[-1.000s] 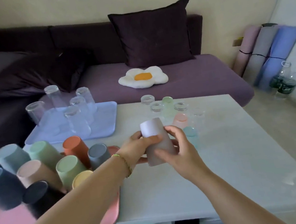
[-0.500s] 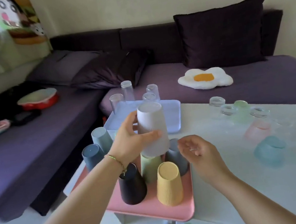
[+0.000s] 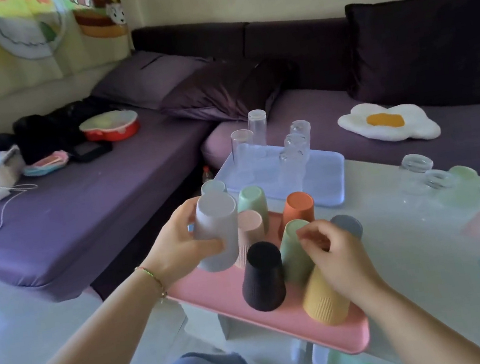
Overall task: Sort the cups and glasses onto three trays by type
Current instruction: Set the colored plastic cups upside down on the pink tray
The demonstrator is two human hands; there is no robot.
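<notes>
Half of the yellow ribbed cup is hidden behind your right hand, so you cannot tell whether the hand touches it or the sage-green cup just beyond. Whether the rim of the lilac cup rests on the pink tray or hangs just above it is also unclear. The frosted tinted glasses at the right of the table are blurred and hard to tell apart.

Your left hand grips the lilac cup, thumb across its front and fingers round its far left side. The cup is mouth down and tilted over the tray's left part. A thin bracelet circles that wrist. Your right hand holds nothing, its fingers loosely curled above the tray's near right part.

Round the hands, mouth down on the pink tray, stand a black cup, a peach cup, a mint cup, an orange cup and a grey cup. Behind lies a pale blue tray with several clear glasses. A purple sofa wraps the white table, with a fried-egg cushion on it.
</notes>
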